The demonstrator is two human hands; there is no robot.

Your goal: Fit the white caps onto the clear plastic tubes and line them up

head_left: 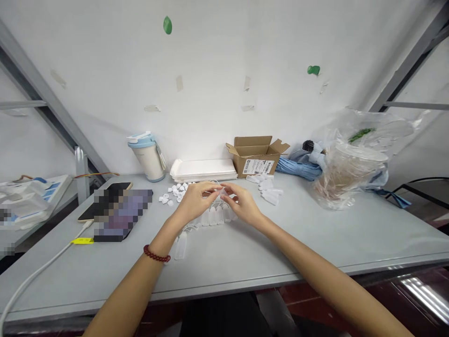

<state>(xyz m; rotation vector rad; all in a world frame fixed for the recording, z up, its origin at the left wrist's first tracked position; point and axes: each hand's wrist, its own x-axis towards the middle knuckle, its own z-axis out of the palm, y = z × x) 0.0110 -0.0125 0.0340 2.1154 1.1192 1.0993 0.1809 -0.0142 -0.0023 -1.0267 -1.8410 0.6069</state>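
Centrally, both hands (196, 200) (246, 202) in a narrow pinch on a translucent piece (222, 192), probably plastic, near round-ended frosted containers (212, 217).

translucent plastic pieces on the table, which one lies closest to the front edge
The translucent piece right of the red beaded bracelet; the others on the table lie farther back, in the row behind it or by the cardboard box.

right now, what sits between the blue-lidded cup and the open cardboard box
In the head view, a stack of flat white pieces lies between the cup and the cardboard box.
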